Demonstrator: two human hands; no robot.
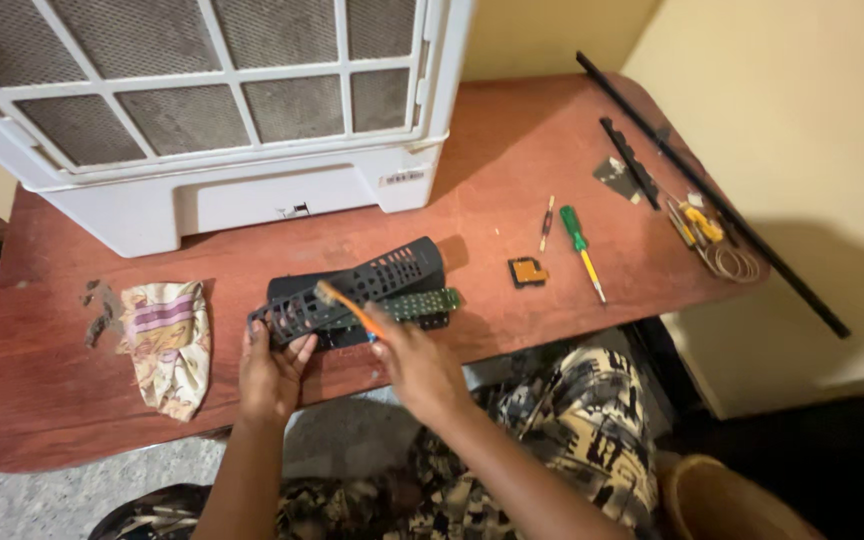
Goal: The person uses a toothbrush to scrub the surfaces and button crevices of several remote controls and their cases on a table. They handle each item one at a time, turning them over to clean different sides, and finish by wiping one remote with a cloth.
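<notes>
The largest item is the white air cooler (202,110) with grey mesh panels; it stands at the far side of the counter (512,150), well beyond your fingers, with open wood between its base and your work. The counter's near edge runs just under your wrists, and its right edge lies well right of your fingers, against the wall.

To the left of your left hand (270,375), a crumpled patterned cloth (165,345) lies near but apart, with a dark smear of dirt (100,310) beyond it.

The black remote front cover (352,288), full of button holes, is tilted up off the counter. Your left fingers are closed on its near left end, thumb on top. Beneath it lie the black remote back shell (297,285) and a green circuit board (422,303), just right of your fingers.

Your right hand (412,362) is closed on an orange toothbrush (347,303), with its bristle end touching the cover just above your left fingers.

Right of your right fingers, clear wood separates a small dark and orange part (527,271), a green-handled screwdriver (580,248) and a thin red-handled tool (547,222). Farther right lie long black strips (712,195), yellow-handled pliers (697,222) and a coil of wire (732,262).
</notes>
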